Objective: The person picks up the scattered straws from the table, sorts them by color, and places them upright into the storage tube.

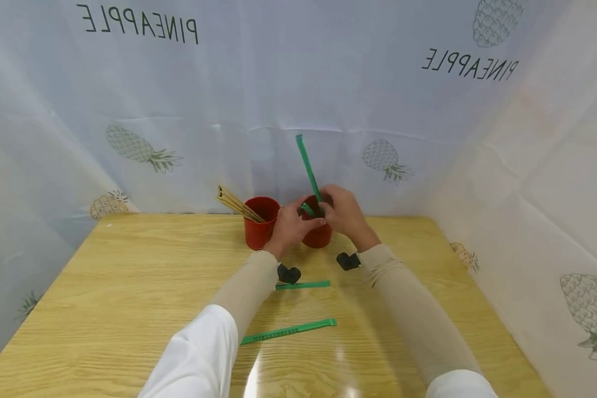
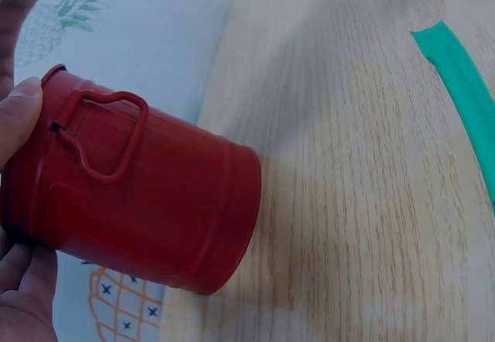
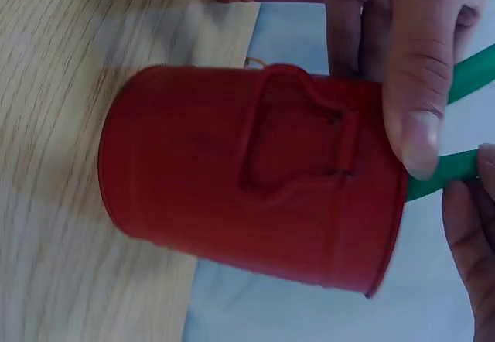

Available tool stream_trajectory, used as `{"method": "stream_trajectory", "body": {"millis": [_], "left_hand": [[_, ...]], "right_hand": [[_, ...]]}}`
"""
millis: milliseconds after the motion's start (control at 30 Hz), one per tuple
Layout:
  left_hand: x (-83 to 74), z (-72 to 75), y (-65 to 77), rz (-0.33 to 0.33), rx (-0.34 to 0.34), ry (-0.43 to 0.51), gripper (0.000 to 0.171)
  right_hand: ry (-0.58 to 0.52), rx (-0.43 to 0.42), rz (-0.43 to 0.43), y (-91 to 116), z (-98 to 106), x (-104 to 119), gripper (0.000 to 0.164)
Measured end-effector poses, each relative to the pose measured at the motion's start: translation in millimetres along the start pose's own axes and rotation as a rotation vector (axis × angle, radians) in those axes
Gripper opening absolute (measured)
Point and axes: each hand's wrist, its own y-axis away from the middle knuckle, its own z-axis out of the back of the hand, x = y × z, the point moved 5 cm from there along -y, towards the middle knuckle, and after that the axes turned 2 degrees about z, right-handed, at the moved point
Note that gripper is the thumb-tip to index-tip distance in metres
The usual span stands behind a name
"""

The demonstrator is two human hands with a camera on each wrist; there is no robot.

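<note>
My left hand (image 1: 291,228) grips the rim of the right-hand red bucket (image 1: 318,237), its thumb along the outside. In the right wrist view, the thumb presses the bucket (image 3: 186,164) near a wire side handle. My right hand (image 1: 347,213) is over the same bucket, pinching a long green stick packet (image 1: 308,168) that stands up out of it, leaning left. A second green packet (image 1: 307,209) pokes out of the mouth, lower down. The bucket's inside is mostly hidden by the hands.
Left of the left hand stands another red bucket (image 1: 256,237), with several tan stick packets (image 1: 236,204) leaning out. Two green packets (image 1: 303,285) (image 1: 293,331) lie on the wooden table (image 1: 154,287) between the forearms. A pineapple-print cloth (image 1: 278,83) hangs behind.
</note>
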Motion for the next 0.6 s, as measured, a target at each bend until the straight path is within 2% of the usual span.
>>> {"method": "stream_trajectory", "body": {"millis": [133, 367, 600], "left_hand": [[-1.1, 0.8, 1.1, -0.010, 0.003, 0.012, 0.053], [-1.4, -0.4, 2.5, -0.021, 0.021, 0.034, 0.051], [-2.1, -0.3, 1.6, -0.027, 0.036, 0.053, 0.049]], "right_hand": [[0.030, 0.039, -0.018, -4.3, -8.8, -1.3, 0.010], [0.069, 0.166, -0.116, -4.4, -19.0, -8.8, 0.013], [0.228, 0.210, -0.091, -4.7, -16.5, -8.6, 0.019]]}}
